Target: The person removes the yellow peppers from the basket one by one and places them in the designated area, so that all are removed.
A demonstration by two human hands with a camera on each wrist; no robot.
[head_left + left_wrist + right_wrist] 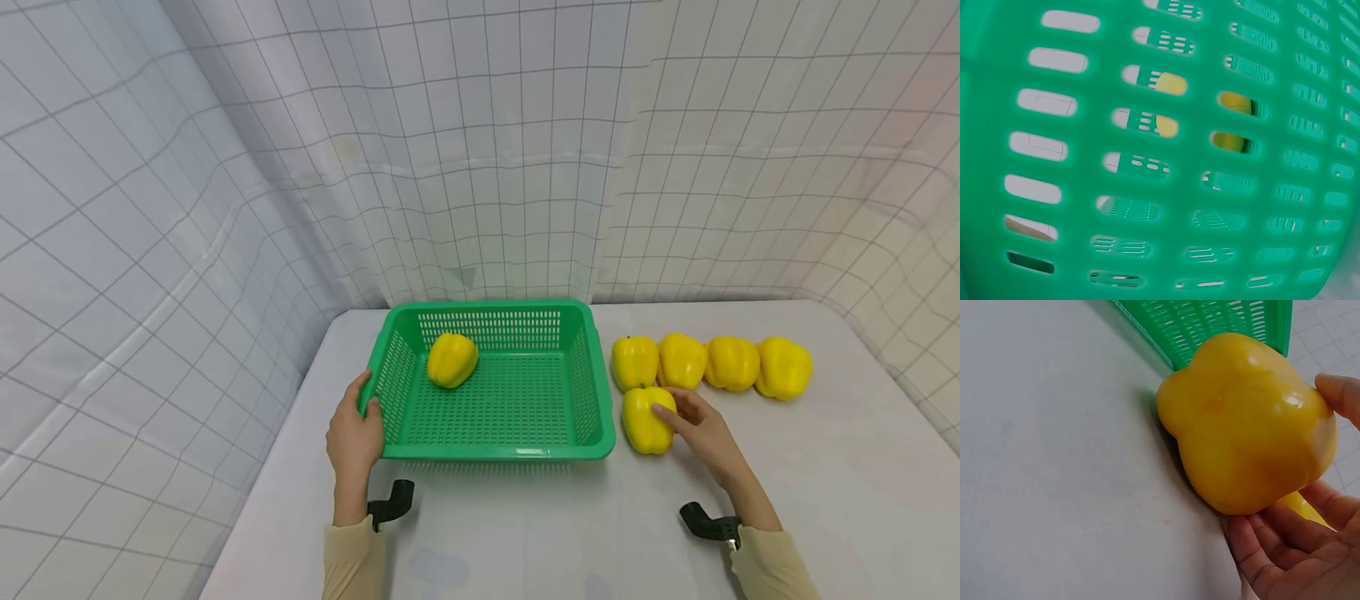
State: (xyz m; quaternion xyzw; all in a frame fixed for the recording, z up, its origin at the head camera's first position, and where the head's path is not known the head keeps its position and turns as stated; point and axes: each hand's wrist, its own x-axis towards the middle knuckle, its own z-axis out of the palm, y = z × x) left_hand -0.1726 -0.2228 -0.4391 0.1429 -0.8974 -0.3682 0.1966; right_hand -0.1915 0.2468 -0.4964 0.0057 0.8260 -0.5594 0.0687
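Observation:
A green plastic basket [517, 453] with slotted walls stands on the table, a yellow bell pepper [452, 361] lying in its back left part. My left hand [354, 433] grips the basket's left rim near the front corner. In the left wrist view the slotted basket wall [1191, 144] fills the picture and the hand is out of sight. Right of the basket, my right hand [701, 429] holds another yellow bell pepper [647, 422] between thumb and fingers. The right wrist view shows that pepper [1247, 431] close up, with fingers [1291, 528] under its lower side.
Behind the held pepper, several yellow bell peppers [731, 363] form a row on the white table [840, 483], right of the basket. White grid-patterned cloth [495, 167] hangs behind and at both sides. Each wrist bears a black camera mount [708, 525].

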